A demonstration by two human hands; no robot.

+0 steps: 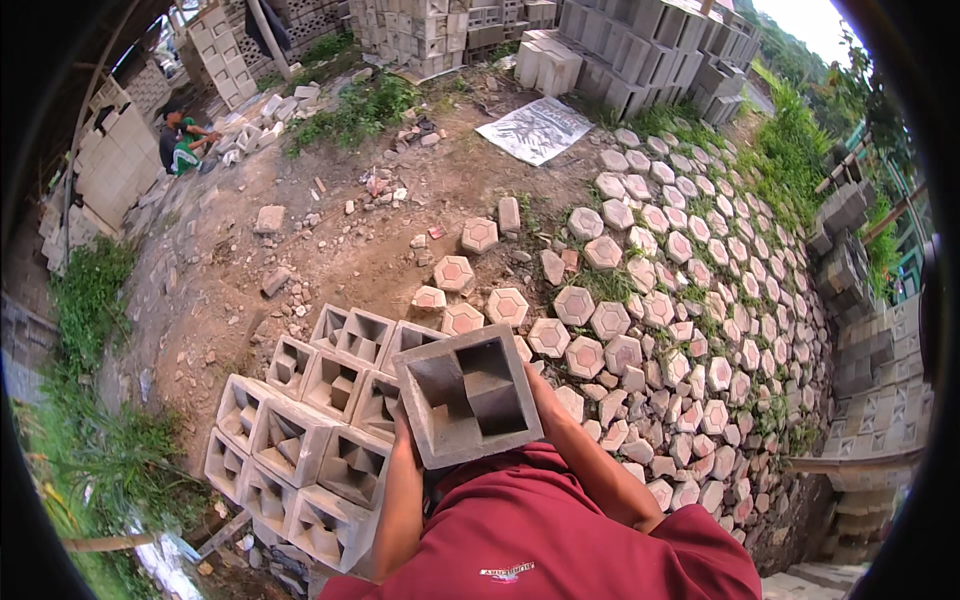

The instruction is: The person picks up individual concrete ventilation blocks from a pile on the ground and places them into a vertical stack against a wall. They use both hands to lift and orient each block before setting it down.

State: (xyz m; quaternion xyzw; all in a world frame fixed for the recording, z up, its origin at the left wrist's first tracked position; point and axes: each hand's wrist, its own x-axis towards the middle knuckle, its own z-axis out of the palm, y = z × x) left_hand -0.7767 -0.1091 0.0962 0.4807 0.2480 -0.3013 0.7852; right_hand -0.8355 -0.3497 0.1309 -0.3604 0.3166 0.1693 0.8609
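Note:
Close in front of my chest I hold a square grey concrete vent block (466, 395), its hollow front with slanted inner walls facing up. My left hand (403, 428) is against its left side, and my right hand (541, 393) grips its right side. Most of the fingers are hidden by the block. Just left of it stands a stack of similar vent blocks (322, 425), set in tight rows with their hollow sides up.
Hexagonal pavers (622, 353) with reddish centres cover the ground at right, grass between some. A printed sheet (537, 130) lies farther off, near stacked grey blocks (640, 50). Rubble (300, 300) dots the dirt. A person (183, 143) sits at far left.

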